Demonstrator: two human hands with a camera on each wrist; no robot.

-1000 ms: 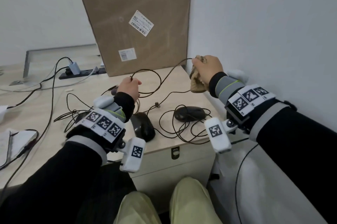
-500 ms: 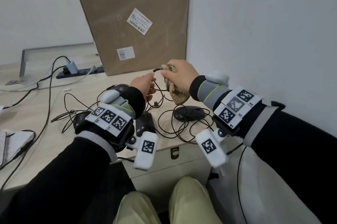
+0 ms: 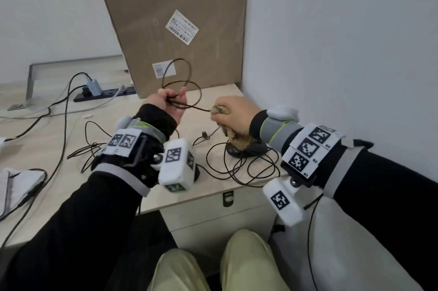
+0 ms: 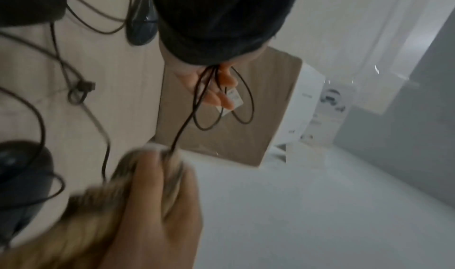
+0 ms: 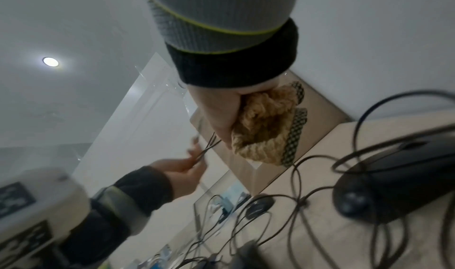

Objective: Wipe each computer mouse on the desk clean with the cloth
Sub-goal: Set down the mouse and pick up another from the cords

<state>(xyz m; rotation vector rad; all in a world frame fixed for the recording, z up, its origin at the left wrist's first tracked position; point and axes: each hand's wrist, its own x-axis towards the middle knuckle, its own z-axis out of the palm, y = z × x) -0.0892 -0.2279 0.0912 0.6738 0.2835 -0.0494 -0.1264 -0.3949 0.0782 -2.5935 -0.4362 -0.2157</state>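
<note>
My left hand (image 3: 174, 100) is raised over the desk (image 3: 147, 198) and pinches several loops of a dark mouse cable (image 3: 182, 70). The cable runs right into a tan cloth (image 3: 237, 139), which my right hand (image 3: 234, 113) grips, pinching the cable in it. In the right wrist view the cloth (image 5: 265, 133) bulges out of the fist. A black mouse (image 3: 253, 149) lies on the desk under the right hand, partly hidden by the cloth. A second black mouse (image 5: 258, 208) sits farther left; the left wrist device hides most of it in the head view.
Tangled cables (image 3: 239, 167) cover the desk's right end near the front edge. A large cardboard box (image 3: 177, 18) leans at the back, with the wall close on the right. A power strip (image 3: 104, 94) and a white cloth (image 3: 19, 184) lie to the left.
My left hand has risen and now holds gathered loops of cable. My right hand with the cloth has moved right, away from the left hand, along the cable.
</note>
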